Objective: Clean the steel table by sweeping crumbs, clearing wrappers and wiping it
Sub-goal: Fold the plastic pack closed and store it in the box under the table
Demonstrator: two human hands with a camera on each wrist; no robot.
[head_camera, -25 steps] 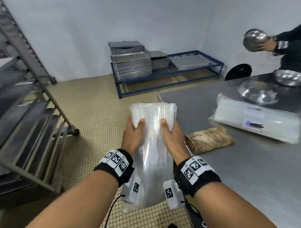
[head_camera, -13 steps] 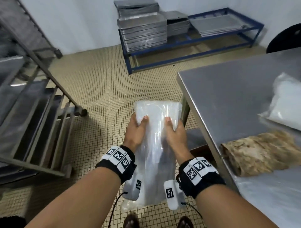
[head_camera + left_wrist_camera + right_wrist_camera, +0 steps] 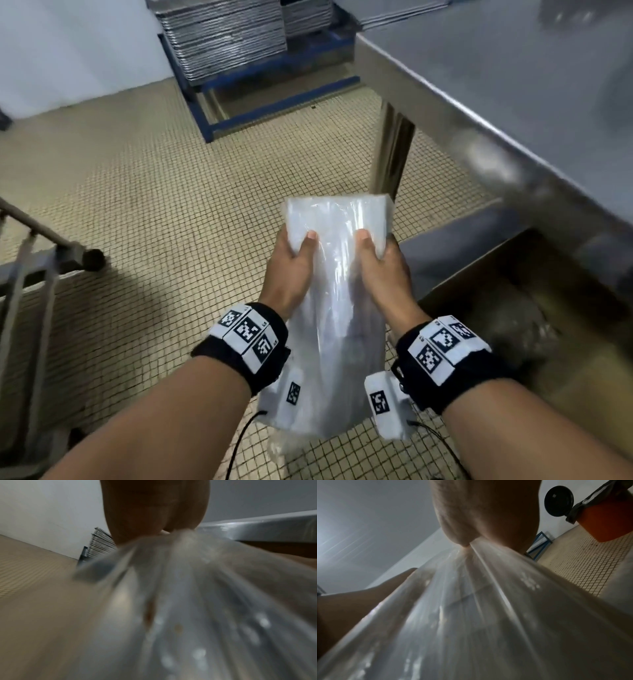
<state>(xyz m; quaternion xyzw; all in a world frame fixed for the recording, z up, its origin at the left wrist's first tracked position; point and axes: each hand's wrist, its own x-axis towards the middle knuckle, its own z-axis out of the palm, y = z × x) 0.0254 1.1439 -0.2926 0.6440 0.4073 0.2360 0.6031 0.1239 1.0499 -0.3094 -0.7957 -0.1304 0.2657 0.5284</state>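
Clear plastic wrapper (image 3: 337, 308) held upright over tiled floor (image 3: 137, 205), just left of steel table (image 3: 496, 78) edge, off the tabletop. Left hand (image 3: 291, 270) gripping upper left side, thumb on front, other fingers hidden behind plastic. Right hand (image 3: 380, 270) gripping upper right side same way, thumb on front, rest hidden. Wrapper bottom hanging below wrists, partly covered by wrist cameras. Wrist views mostly blurred plastic: left hand (image 3: 154, 509) and right hand (image 3: 486, 511) seen only as palm or heel closing onto bunched film, fingertips not visible. Specks inside wrapper (image 3: 188, 601), too blurred to identify. Cardboard box (image 3: 534, 325) under table at right, contents smeared and unreadable. Table top cut off at frame edge, motion-blurred. Stacked metal trays (image 3: 222, 34) on blue rack (image 3: 274, 102) beyond. Trolley frame (image 3: 41, 267) at left, cut off. Orange bin (image 3: 607, 520) in right wrist view, cropped.
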